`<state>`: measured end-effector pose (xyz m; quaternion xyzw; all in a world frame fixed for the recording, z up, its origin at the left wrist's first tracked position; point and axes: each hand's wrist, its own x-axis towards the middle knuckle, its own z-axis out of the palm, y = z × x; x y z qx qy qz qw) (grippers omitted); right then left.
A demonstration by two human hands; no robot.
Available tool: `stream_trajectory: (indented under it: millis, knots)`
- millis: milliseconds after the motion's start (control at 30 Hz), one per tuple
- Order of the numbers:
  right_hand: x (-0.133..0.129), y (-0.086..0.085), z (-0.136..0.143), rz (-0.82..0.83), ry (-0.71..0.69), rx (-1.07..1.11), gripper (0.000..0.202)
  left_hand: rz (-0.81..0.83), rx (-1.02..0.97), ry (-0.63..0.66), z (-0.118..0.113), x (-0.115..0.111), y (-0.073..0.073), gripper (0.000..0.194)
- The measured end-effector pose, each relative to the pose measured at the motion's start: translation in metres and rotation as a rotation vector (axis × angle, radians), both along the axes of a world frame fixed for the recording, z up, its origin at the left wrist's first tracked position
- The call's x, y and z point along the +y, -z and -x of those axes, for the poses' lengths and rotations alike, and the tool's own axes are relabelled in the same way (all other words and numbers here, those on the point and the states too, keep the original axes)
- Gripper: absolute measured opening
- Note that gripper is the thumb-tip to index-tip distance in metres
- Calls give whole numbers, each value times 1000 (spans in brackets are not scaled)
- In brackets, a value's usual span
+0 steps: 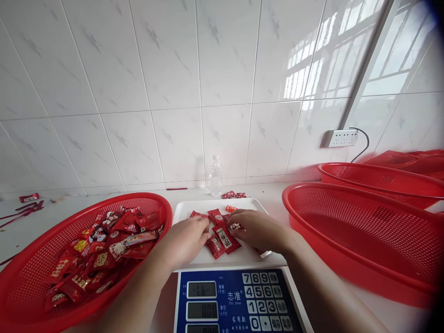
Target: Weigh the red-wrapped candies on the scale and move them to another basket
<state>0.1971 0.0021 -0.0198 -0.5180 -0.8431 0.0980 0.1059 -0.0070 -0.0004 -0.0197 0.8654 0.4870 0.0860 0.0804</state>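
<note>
Both hands are over the white tray (187, 206) of a digital scale (236, 300), where several small red snack packets (225, 237) lie in a loose group. My left hand (189, 237) is at the tray's left side, fingers curled down and closed beside the packets. What is under those fingers is hidden. My right hand (255, 227) comes in from the right, its bent fingers closed on a red snack packet (235, 226) at the group's right side. Another packet (263, 253) shows partly beneath the right wrist.
A red perforated basket (21, 273) of snack packets stands at left. Two red baskets (347, 273) (367, 167) sit at right. A clear plastic bottle (215, 175) stands behind the tray, near loose packets (233, 194). A power strip (342, 138) hangs on the tiled wall.
</note>
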Motion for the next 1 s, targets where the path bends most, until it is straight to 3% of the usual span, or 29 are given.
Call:
stream_trajectory:
  millis: [233,433,533,667,800,933,1000]
  knots:
    - [0,4,1,-31,-14,18,42,33,-11,103,-2,0,3,21]
    - [5,12,7,-56,-62,20,41,-44,-4,-77,-2,-1,-4,18]
    - [2,6,1,-90,-42,43,36,-61,27,-92,-2,-2,-3,19]
    - [-12,-10,-23,-211,93,104,44,-92,-23,-40,-3,-6,-5,20]
    - [-26,-13,-37,-246,205,104,48,-229,-278,-96,0,-8,-11,21]
    - [-35,5,-29,-72,266,15,50,-387,-661,-75,6,-11,-20,17]
    - [-39,14,-23,-49,275,1,47,-427,-761,-48,9,-14,-24,16]
